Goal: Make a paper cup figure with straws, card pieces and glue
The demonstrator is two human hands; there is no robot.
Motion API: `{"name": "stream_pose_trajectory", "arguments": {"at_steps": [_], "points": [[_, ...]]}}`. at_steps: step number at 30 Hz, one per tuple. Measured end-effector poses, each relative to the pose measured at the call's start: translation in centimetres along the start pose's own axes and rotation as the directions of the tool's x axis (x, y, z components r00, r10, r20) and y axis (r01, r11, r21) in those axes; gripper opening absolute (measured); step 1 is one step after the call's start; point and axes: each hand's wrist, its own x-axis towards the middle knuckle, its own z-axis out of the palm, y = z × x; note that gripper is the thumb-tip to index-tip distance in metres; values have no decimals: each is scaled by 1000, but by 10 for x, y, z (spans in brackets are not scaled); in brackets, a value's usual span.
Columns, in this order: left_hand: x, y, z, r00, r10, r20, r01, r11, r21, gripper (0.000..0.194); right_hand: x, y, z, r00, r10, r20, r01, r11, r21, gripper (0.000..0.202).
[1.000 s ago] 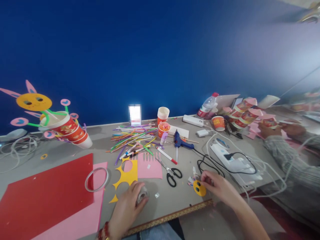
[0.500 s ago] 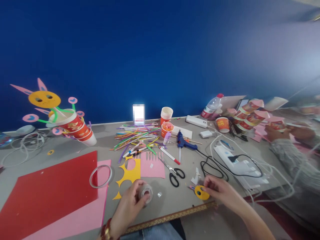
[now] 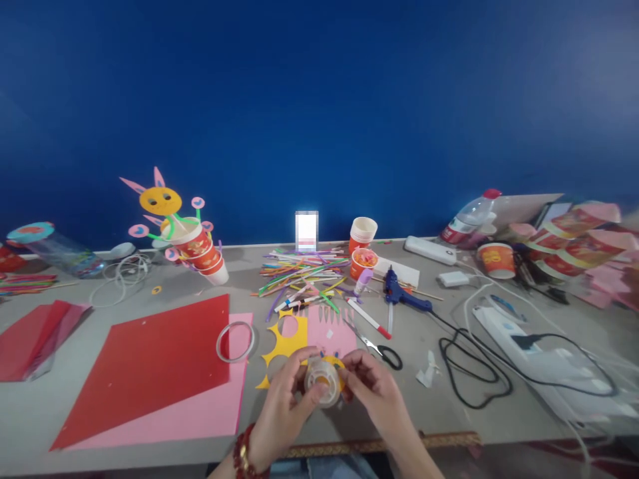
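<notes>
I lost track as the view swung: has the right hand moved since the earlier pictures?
Yes, leftwards: the right hand has gone from right of the scissors to their near left side.

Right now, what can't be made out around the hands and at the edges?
- Yellow face piece, head view: much of it hidden by the tape roll and right hand.
- Scissors, head view: second handle loop behind the right hand.
- Pink-trimmed cups, head view: details blurred.
- Bright panel, head view: content pixelated.
</notes>
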Motion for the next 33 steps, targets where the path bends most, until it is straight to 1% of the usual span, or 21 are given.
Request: {"name": "stream_pose_trajectory", "arguments": {"at_steps": [3,5,7,9,12,14,17,20,23,25,28,30,33], "points": [[-1,-3,-2,999,-38,-39,37,999,-31,53,-1,3,11,1000,-6,25,5,998,66,38],[0,-3,-1,996,-36,-83,31,998,-59,62,-1,3,13,999,-18,31,15,996,89,37],[2,-1,0,995,-30,-93,21,995,-94,70,-1,3,15,999,-29,23,26,995,96,35],[2,2,1,995,-16,-101,5,994,-107,72,-1,1,16,999,-35,25,32,995,99,31],[2,4,0,992,-11,-127,1,997,-76,73,-4,-2,17,998,-37,47,32,993,116,27],[1,4,-1,990,-7,-138,0,999,-49,72,-7,-4,18,997,-47,60,39,991,127,25],[-3,-3,-2,987,58,-147,-56,998,13,70,-14,-8,18,994,-84,70,76,991,109,22],[-7,-12,-3,975,154,-159,-139,985,104,68,-18,-11,18,981,-179,72,177,984,29,19],[-12,-20,-4,962,229,-151,-203,964,172,67,-19,-11,17,953,-298,62,303,948,-96,16],[-15,-22,-5,956,255,-145,-227,956,187,66,-18,-9,15,939,-341,54,345,927,-147,12],[-17,-20,-7,953,273,-130,-250,953,169,65,-16,-6,11,917,-395,49,398,904,-154,11],[-17,-16,-9,945,309,-110,-287,941,177,56,-14,-4,7,897,-436,69,442,886,-143,12],[-15,-6,-12,912,407,-57,-389,900,197,35,-11,-2,1,866,-478,147,497,857,-136,14]]}}
